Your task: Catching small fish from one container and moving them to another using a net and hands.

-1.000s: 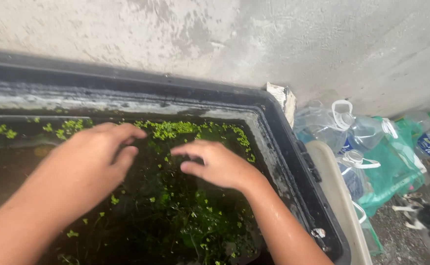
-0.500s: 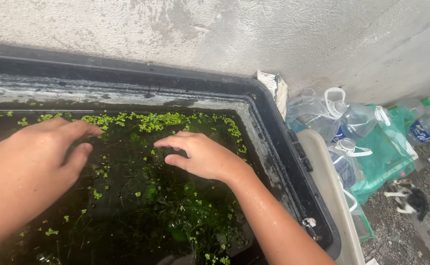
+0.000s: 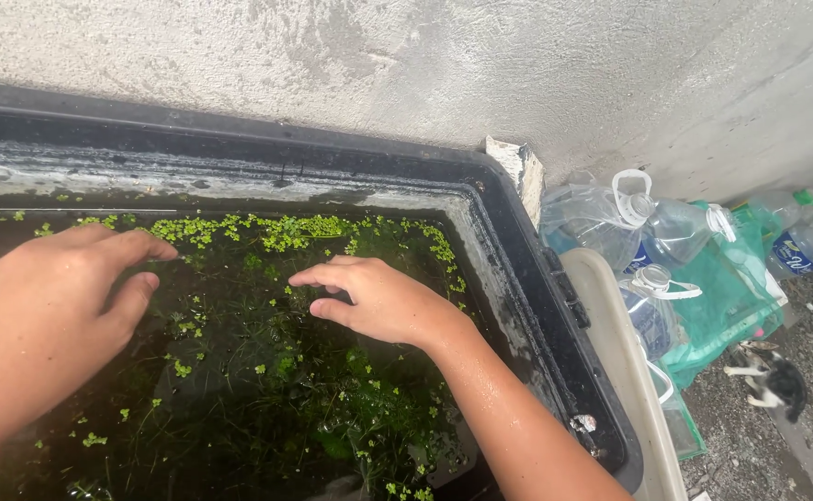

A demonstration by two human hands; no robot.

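Both hands are hovering over the black tub (image 3: 555, 278) of duckweed (image 3: 286, 230): left hand (image 3: 54, 297) and right hand (image 3: 378, 299) spread wide, seemingly holding nothing.

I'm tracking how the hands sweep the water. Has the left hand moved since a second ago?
Yes. The left hand has drawn back leftward, away from the tub's right corner, widening its gap to the right hand.

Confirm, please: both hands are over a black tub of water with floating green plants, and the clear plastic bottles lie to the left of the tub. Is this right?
Not quite. The head view shows the clear plastic bottles to the right of the black tub, not the left. The rest holds: the left hand and right hand are over water with floating green plants.
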